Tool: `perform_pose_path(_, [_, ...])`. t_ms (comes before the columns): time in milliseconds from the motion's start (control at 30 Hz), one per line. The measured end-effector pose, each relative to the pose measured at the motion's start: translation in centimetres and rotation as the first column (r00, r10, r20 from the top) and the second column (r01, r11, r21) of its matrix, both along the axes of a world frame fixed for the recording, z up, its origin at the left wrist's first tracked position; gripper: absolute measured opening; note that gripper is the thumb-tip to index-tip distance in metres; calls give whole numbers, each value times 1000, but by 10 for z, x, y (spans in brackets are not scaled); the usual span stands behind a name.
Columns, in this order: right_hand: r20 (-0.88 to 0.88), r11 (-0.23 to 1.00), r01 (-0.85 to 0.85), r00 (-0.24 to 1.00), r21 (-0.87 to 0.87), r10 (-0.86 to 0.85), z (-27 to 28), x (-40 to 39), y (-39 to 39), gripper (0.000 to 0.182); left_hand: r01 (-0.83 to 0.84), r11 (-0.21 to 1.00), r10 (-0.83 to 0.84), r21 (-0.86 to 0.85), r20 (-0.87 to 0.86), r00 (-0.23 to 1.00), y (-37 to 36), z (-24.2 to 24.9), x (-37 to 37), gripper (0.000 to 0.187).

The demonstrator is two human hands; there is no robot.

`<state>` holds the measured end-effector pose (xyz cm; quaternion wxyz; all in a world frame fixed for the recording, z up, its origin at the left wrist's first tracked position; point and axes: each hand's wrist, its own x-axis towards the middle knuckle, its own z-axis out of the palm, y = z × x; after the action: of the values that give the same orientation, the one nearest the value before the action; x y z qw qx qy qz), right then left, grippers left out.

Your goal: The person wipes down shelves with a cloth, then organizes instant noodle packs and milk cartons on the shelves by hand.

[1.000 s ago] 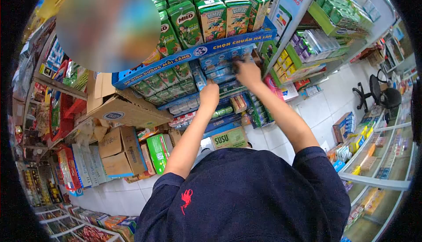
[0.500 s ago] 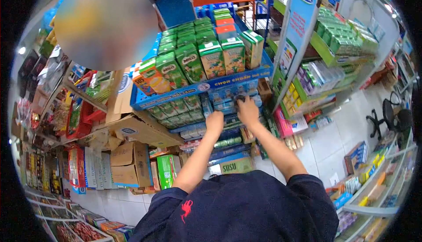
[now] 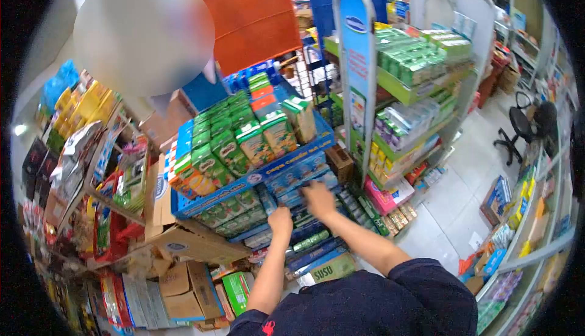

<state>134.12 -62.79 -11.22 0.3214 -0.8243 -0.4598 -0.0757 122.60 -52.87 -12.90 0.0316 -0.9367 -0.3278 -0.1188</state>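
Both my arms reach into the second tier of a blue display rack point(image 3: 244, 185). My left hand point(image 3: 281, 221) is closed like a fist against the blue milk cartons point(image 3: 298, 180) on that tier. My right hand point(image 3: 318, 198) rests on the same row of blue cartons, fingers over them; whether it grips one is unclear. Green Milo cartons point(image 3: 225, 147) and other drink packs fill the rack's top tier just above my hands.
A green shelf unit point(image 3: 414, 86) with boxed goods stands to the right, behind a tall blue sign point(image 3: 358, 67). Cardboard boxes point(image 3: 183, 287) and a SUSU box point(image 3: 332, 269) sit on the floor. An office chair point(image 3: 527, 125) stands far right. An orange panel point(image 3: 253, 19) rises behind the rack.
The camera has tilted up and back, so the rack and my hands sit lower and smaller in view. Both hands remain on the blue cartons of the second tier.
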Motion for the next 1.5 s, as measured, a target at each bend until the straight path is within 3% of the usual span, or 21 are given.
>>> perform_pose_path(100, [17,983,-172,985,-71,173,-14,-31,26,29,26,999,-27,-21,-29,999,-7,10,-2,13])
perform_pose_path(167, [3,984,-155,988,-85,155,-7,-33,20,30,24,998,-27,-56,-64,998,-9,17,-3,6])
perform_pose_path(233, [-6,985,-111,994,-129,111,-17,-14,11,34,26,999,-30,-41,-110,993,-1,7,-2,6])
perform_pose_path(300, [92,999,48,995,-16,-46,-18,10,-11,27,59,995,-63,76,51,997,1,-4,-4,11])
perform_pose_path(433, [93,983,182,980,-35,-178,-14,20,-16,30,40,997,-40,65,-1,999,3,-8,0,11])
perform_pose_path(567, [100,990,-138,986,6,136,-38,-30,12,38,63,997,-63,34,10,998,0,2,-4,11])
perform_pose_path(700, [-138,983,-141,978,114,156,-38,-50,-12,49,103,994,-103,23,1,995,2,6,-7,12])
perform_pose_path(767, [-143,963,36,990,267,2,-40,-35,-33,47,-21,997,17,-68,-50,999,3,3,0,7])
perform_pose_path(800, [-294,898,256,944,357,-152,-65,-22,-33,48,11,997,-17,-71,-81,997,4,3,-1,7])
perform_pose_path(833, [-537,784,519,792,340,-291,-69,-16,-33,43,44,996,-52,-77,-111,992,5,3,-1,7])
perform_pose_path(900, [-703,671,728,552,143,-449,-101,14,-22,57,43,997,-49,-58,-107,993,6,2,-2,7])
perform_pose_path(967, [-814,683,675,543,279,-205,-121,20,-4,59,62,998,-64,-28,-65,996,3,-1,-9,6])
perform_pose_path(1067, [-816,707,698,471,112,-336,-136,-13,31,61,147,989,-147,9,119,982,5,-4,-7,7])
perform_pose_path(1100, [-784,733,680,447,-16,-431,-132,-34,41,64,153,988,-153,-6,31,988,2,4,-8,12])
perform_pose_path(1133, [-874,714,699,321,-40,-364,-112,-49,48,64,87,995,-93,-56,-117,989,2,8,-5,14])
perform_pose_path(1200, [-920,704,709,302,41,-250,-109,-41,48,62,78,994,-85,-82,-89,992,1,7,-4,20])
perform_pose_path(1267, [-986,704,703,164,94,-32,-101,-27,31,53,90,994,-95,-67,-71,993,4,4,-7,23])
perform_pose_path(1333, [-917,559,800,364,217,-165,-142,13,20,43,27,987,-59,-159,-203,977,6,4,-3,29])
perform_pose_path(1367, [-871,500,814,444,294,-211,-152,28,12,42,84,990,-97,-111,-123,988,7,-2,-9,29])
perform_pose_path(1400, [-864,531,804,443,267,-237,-138,33,6,41,143,988,-144,-51,-29,989,9,-7,-10,29])
perform_pose_path(1500, [-848,499,859,347,115,-401,-125,10,27,39,88,993,-102,-76,-209,973,13,-4,-2,30])
